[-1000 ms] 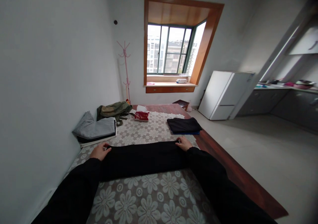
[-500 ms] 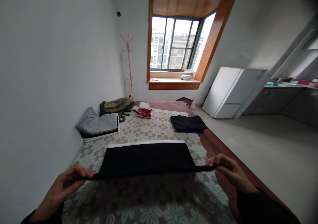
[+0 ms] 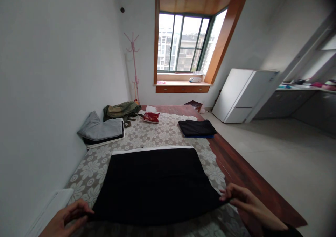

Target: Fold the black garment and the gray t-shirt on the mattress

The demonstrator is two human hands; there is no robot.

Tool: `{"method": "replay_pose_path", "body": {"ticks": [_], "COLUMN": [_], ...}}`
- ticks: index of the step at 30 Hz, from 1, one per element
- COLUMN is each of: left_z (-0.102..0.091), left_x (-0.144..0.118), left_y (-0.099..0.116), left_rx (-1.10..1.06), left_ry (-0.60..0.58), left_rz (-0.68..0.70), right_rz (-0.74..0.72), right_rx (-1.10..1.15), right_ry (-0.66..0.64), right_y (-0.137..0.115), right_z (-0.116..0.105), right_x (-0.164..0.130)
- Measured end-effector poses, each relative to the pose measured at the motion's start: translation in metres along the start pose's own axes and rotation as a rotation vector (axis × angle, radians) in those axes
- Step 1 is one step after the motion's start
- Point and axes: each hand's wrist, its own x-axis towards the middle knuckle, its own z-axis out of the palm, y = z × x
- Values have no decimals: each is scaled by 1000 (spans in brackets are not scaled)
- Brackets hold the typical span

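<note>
Pinching black garment (image 3: 154, 184) corners, both hands.

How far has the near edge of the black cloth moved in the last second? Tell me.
Yes. The black cloth was pulled toward the person, away from the folded black stack; left hand and right hand pinch its corners.

Hands: two, left (image 3: 67, 217), right (image 3: 240, 198)
Black garment (image 3: 154, 184) between hands: one
Folded clothing piles beyond hands: two, grey (image 3: 101, 132), black (image 3: 196, 128)
Tissue pack (image 3: 151, 117): one
</note>
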Motion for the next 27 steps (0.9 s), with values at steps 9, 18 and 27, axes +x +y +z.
{"method": "replay_pose_path", "body": {"ticks": [9,18,27], "left_z": [-7,20,38], "left_x": [137,177,123], "left_y": [61,12,-2], "left_rx": [16,291,493], "left_ry": [383,414,243], "left_rz": [217,23,-178], "right_rz": [-215,-233,-432], "right_rx": [-44,-348,-1089], "right_ry": [437,537,94], "right_y": [-44,-19,24], "right_z": [-11,19,104], "right_x": [157,215,169]}}
